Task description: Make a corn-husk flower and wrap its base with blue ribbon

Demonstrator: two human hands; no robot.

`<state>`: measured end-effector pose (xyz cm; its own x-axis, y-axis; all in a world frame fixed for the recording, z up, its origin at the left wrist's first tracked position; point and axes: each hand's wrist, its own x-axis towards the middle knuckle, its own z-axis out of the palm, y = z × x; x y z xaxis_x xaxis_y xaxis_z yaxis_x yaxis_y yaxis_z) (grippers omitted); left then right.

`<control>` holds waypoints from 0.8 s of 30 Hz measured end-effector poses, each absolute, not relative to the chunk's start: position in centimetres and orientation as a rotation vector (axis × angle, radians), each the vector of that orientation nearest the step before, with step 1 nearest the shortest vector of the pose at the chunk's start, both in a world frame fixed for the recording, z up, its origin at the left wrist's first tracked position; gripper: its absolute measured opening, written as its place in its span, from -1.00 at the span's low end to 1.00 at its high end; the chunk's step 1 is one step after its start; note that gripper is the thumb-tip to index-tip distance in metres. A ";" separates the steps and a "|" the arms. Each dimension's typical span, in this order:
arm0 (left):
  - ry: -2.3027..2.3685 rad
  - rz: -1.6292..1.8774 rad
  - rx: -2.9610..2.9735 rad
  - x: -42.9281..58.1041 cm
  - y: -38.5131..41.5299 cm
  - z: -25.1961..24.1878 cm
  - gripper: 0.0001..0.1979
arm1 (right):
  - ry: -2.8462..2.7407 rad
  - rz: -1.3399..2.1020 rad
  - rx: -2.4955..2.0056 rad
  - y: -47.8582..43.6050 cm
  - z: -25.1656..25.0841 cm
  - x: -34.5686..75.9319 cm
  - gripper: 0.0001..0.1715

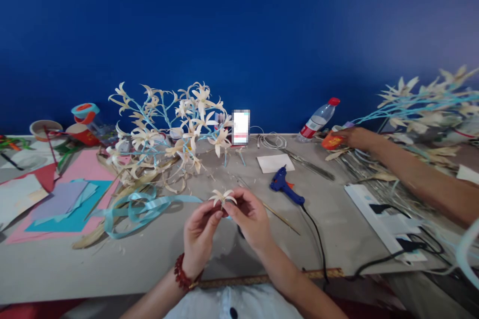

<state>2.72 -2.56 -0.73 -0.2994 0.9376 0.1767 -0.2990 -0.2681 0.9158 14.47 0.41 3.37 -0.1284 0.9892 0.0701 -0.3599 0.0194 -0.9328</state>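
Near the front middle of the table, a small cream artificial flower (223, 198) with pointed petals is pinched between my two hands. My left hand (202, 227), with a red bead bracelet at the wrist, grips it from the left, thumb and fingers closed under the petals. From the right, my right hand (250, 217) has its fingers closed at the flower's base. A light blue ribbon (149, 207) lies in loops on the table and runs up to my left hand. My fingers hide the stem.
Blue-stemmed flower branches (172, 124) stand behind. A blue glue gun (286, 187), white card (276, 163) and power strip (381, 222) lie to the right. Another person's hand (354, 138) touches an orange cup (332, 140) near a bottle (319, 120). Coloured paper (69, 204) lies left.
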 end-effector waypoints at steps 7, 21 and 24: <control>1.020 1.735 0.958 2.6 -2.6 -1.1 -0.82 | -1.093 1.399 -0.830 0.2 3.5 14.6 -0.80; 1.071 1.713 1.023 2.6 -2.7 -0.9 -0.81 | -1.035 1.408 -0.787 0.3 3.0 14.5 -0.79; 1.000 1.683 0.973 2.8 -2.7 -0.3 -0.82 | -1.026 1.419 -0.796 0.4 3.0 14.5 -0.79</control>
